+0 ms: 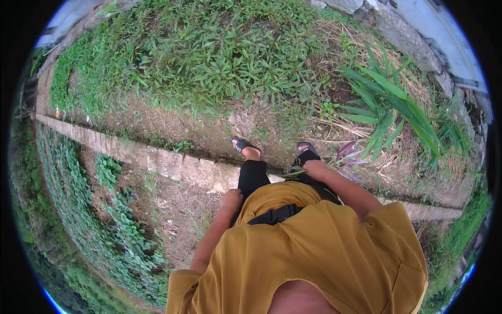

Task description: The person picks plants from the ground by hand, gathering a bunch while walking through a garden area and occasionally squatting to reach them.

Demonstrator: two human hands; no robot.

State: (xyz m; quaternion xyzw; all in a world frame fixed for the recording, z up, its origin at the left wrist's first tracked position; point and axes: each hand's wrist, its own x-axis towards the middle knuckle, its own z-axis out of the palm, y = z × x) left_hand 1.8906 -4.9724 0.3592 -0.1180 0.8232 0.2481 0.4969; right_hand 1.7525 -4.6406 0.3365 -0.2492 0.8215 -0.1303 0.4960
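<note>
My left hand (pixel 231 199) hangs at my left thigh, its fingers curled against the black trousers (pixel 252 174). Whether it grips the cloth cannot be made out. In front of my right thigh, my right hand (pixel 315 170) is closed, its fingers mostly turned from view. Thin green leaves (pixel 297 173) stick out from it across the dark trouser leg. Close to the right wrist are purple-tinged leaves (pixel 348 154); I cannot tell if they are held or rooted. A black strap with a buckle (pixel 279 214) crosses my mustard shirt (pixel 313 243).
My sandalled feet (pixel 245 148) stand on bare soil beside a low stone-and-concrete edging (pixel 192 168). Dense leafy plants (pixel 219 59) cover the bed ahead. Tall broad-bladed plants (pixel 392 102) rise at right. A creeping vine patch (pixel 121 219) lies left, and a rock wall (pixel 400 35) borders the far right.
</note>
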